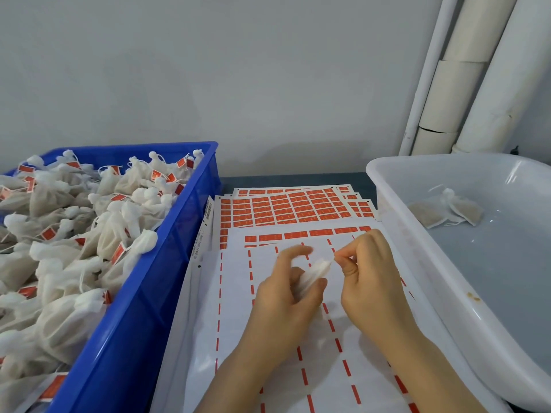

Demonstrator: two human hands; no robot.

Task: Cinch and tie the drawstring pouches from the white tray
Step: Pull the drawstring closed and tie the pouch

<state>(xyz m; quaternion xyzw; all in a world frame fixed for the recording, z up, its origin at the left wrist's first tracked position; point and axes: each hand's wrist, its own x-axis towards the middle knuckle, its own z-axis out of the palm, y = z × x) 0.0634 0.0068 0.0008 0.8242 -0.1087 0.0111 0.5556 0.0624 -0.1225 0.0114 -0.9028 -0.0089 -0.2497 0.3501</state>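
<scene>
Blue crate [167, 263] walls left; white tray [417, 263] right.

The left forearm [232, 371] is extended up from the lower middle edge, and the right forearm [432, 362] from the lower right. Both are bare. The left hand [283, 296] is curled round a white pouch [314, 272], which is held between thumb and fingers. Its forefinger is lifted and blurred. The right hand [369, 278] is held just beside the left. Its thumb and forefinger are pinched on the pouch's upper tip, and its other fingers are curled.

Left hand [286, 296] grips pouch [314, 272]; right hand [369, 272] pinches its top.
</scene>
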